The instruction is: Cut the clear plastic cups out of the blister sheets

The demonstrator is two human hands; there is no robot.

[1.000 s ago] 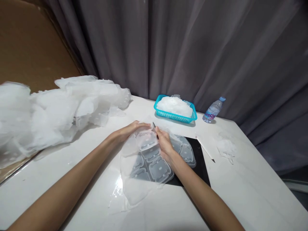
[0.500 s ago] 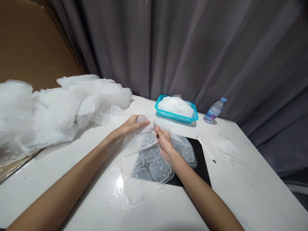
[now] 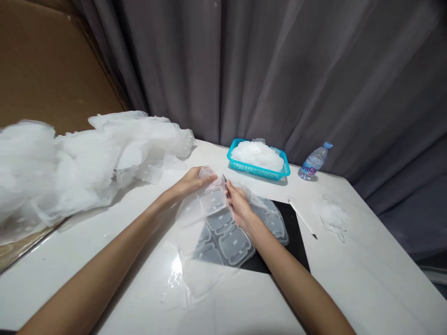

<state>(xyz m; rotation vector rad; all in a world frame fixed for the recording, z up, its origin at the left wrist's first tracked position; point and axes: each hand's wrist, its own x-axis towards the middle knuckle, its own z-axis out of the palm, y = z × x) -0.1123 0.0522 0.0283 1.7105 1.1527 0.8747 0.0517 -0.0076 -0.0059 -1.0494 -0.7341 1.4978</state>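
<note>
A translucent, rubbery moulded sheet (image 3: 238, 244) with several rounded panels lies across a black mat (image 3: 295, 232), its far edge lifted. My left hand (image 3: 195, 180) is closed on that raised edge, thumb on top. Close to its right, my right hand (image 3: 239, 202) grips a small tool with a pointed metal tip (image 3: 224, 177). The tip is beside the sheet's raised edge; whether it touches cannot be made out. Fingers hide most of the tool, so its exact kind does not show.
Crumpled translucent sheets (image 3: 87, 163) are heaped at left before a cardboard box (image 3: 45, 60). A turquoise basket (image 3: 258, 172) holds white pieces. Farther right are a water bottle (image 3: 313, 163), a thin white pen-like tool (image 3: 302, 218) and clear scraps (image 3: 333, 216).
The whole view has shifted slightly, with things appearing a little farther right. Both hands keep their holds, and the raised part of the sheet has moved slightly between them.
</note>
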